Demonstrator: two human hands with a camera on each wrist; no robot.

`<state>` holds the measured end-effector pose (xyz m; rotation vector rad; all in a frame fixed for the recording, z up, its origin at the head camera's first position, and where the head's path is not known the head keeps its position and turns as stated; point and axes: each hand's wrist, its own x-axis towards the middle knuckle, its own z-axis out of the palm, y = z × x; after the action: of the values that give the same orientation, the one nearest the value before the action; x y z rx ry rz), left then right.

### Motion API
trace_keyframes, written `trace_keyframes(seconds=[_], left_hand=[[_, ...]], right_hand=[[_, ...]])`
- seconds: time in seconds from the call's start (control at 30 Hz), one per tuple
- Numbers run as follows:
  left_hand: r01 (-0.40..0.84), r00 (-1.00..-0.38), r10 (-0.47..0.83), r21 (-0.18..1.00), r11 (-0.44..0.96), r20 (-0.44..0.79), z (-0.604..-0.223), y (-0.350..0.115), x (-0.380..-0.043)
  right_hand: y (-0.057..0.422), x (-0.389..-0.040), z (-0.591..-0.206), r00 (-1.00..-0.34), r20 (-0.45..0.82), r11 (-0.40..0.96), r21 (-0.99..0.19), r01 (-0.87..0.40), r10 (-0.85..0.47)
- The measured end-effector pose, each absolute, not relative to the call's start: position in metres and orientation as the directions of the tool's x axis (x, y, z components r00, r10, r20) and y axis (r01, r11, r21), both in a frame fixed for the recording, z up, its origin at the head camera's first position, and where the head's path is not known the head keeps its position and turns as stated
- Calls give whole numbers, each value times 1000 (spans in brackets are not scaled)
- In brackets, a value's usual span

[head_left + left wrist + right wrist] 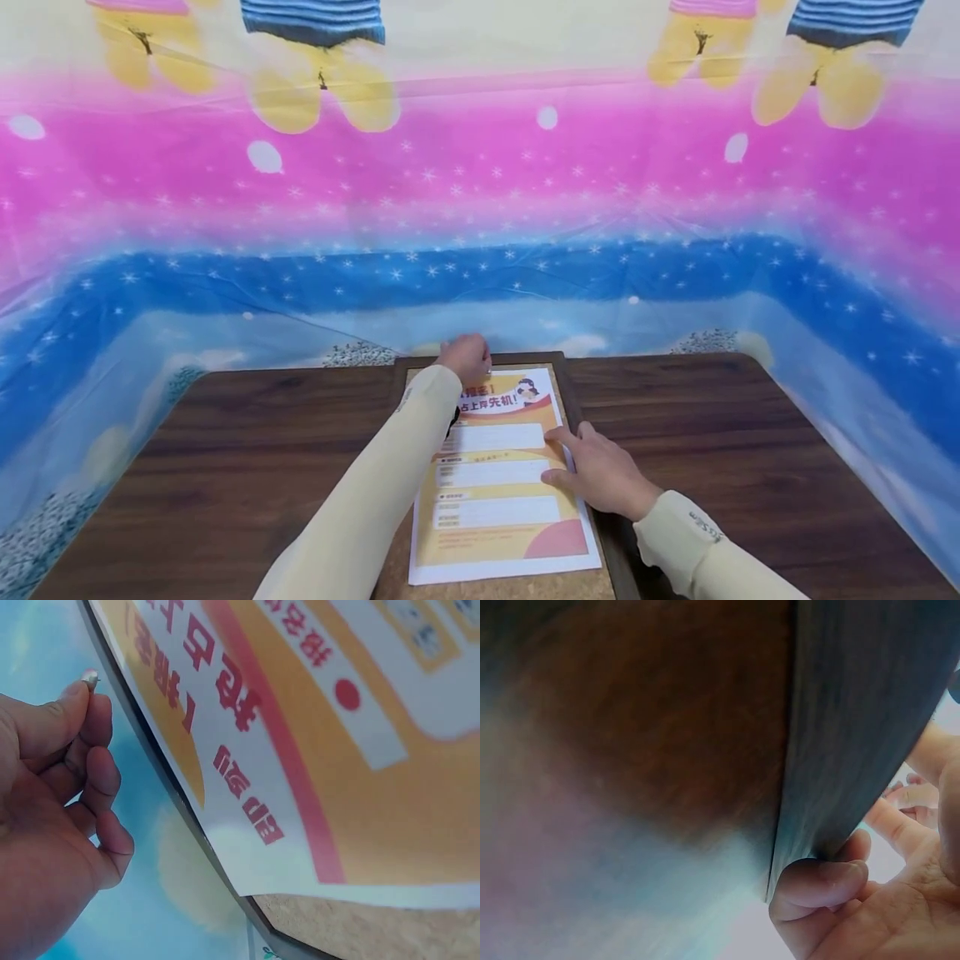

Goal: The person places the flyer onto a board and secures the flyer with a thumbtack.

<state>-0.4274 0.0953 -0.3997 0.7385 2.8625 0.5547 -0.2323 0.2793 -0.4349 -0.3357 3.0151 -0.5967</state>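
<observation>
A printed yellow and white poster with red Chinese lettering lies on a cork board with a dark wooden frame. My left hand is over the board's far edge, near the top of the poster. Between its thumb and index finger, the left wrist view shows a small silver thumbtack, its short point showing. My right hand rests on the poster's right side, thumb and index finger stretched over the paper. Some fingers of the right hand touch the frame's side in the right wrist view.
The board lies on a dark brown wooden table. Behind it and along both sides hangs a pink and blue patterned cloth. A dark band shows at the left wrist, partly hidden by the sleeve.
</observation>
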Motion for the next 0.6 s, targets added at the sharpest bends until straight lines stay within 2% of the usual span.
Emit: trace_keyframes(seconds=[0.6], left_hand=[[395, -894, 443, 353, 848, -66, -404, 91, -431]], right_hand=[[275, -231, -431, -972, 23, 905, -360, -226, -233]])
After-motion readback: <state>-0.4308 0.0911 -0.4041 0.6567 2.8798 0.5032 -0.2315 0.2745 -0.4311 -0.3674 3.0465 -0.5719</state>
